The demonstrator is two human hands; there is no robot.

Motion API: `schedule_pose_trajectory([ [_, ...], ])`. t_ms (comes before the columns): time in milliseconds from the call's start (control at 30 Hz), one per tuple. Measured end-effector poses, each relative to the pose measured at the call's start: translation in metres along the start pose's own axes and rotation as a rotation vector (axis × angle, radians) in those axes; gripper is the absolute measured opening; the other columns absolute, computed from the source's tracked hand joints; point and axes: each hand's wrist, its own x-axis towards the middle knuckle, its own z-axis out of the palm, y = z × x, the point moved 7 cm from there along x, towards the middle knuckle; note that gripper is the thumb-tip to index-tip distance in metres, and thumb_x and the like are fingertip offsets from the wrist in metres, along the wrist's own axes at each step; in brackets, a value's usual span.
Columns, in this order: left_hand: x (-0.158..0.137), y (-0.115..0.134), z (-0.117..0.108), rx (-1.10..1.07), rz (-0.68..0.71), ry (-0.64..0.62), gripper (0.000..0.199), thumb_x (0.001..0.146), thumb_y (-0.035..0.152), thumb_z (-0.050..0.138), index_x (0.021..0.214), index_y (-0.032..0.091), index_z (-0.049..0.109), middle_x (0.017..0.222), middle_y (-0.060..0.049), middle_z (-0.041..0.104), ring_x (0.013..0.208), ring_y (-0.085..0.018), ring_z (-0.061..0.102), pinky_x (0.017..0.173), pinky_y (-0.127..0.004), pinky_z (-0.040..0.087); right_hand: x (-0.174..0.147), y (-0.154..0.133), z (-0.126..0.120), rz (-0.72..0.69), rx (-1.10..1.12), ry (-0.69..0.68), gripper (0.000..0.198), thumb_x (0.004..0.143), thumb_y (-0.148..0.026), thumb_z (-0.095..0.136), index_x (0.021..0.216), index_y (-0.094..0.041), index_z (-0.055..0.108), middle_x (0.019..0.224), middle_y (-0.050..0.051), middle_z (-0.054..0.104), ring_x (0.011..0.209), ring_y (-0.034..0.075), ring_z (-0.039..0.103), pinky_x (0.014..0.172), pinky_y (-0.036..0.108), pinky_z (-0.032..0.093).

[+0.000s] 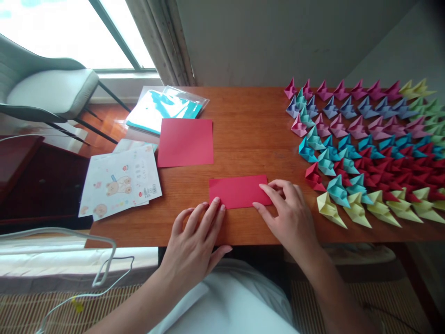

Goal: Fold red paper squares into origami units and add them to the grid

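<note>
A sheet of red paper [236, 191], folded into a long rectangle, lies flat on the wooden table in front of me. My left hand [198, 236] is open, palm down, its fingers stretched out and the fingertips resting on the paper's lower left corner. At the other end, my right hand [290, 213] grips the paper's right side, its forefinger on top and its thumb at the lower edge. The other right fingers are curled over the right end and partly hide it.
Another red sheet [186, 142] lies flat at the upper left. Beside it are packs of blue paper [163, 109] and printed paper packs with a bear drawing [121, 181]. Rows of folded paper pieces [358, 127] in several colours cover the table's right side. A chair [52, 88] stands by the window.
</note>
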Motion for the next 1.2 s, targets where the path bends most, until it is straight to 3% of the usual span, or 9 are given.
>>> schedule_pose_trajectory([
  [167, 0.0008, 0.0011, -0.0014, -0.008, -0.007, 0.022, 0.063, 0.098, 0.053, 0.047, 0.144, 0.011, 0.053, 0.153, -0.012, 0.05, 0.128, -0.034, 0.053, 0.107, -0.047, 0.031, -0.0018, 0.0012, 0.0009, -0.007, 0.024, -0.004, 0.031, 0.093, -0.033, 0.063, 0.121, -0.02, 0.066, 0.113, 0.012, 0.06, 0.095, 0.025, 0.055, 0.087, 0.042, 0.05],
  [367, 0.0007, 0.0023, -0.0014, -0.01, -0.02, 0.006, 0.064, 0.096, 0.053, 0.051, 0.145, 0.012, 0.053, 0.153, -0.013, 0.05, 0.129, -0.035, 0.052, 0.107, -0.046, 0.031, -0.0026, 0.0012, 0.0023, -0.025, 0.014, -0.033, 0.039, 0.09, -0.037, 0.068, 0.123, -0.018, 0.066, 0.116, 0.013, 0.059, 0.098, 0.027, 0.054, 0.089, 0.043, 0.051],
  [1200, 0.0008, 0.0008, -0.0016, -0.032, -0.034, 0.034, 0.062, 0.098, 0.053, 0.047, 0.143, 0.012, 0.055, 0.153, -0.011, 0.05, 0.129, -0.034, 0.052, 0.109, -0.045, 0.029, -0.0023, 0.0036, 0.0024, -0.02, 0.062, -0.004, 0.033, 0.091, -0.037, 0.067, 0.119, -0.02, 0.068, 0.113, 0.011, 0.061, 0.093, 0.024, 0.056, 0.086, 0.039, 0.051],
])
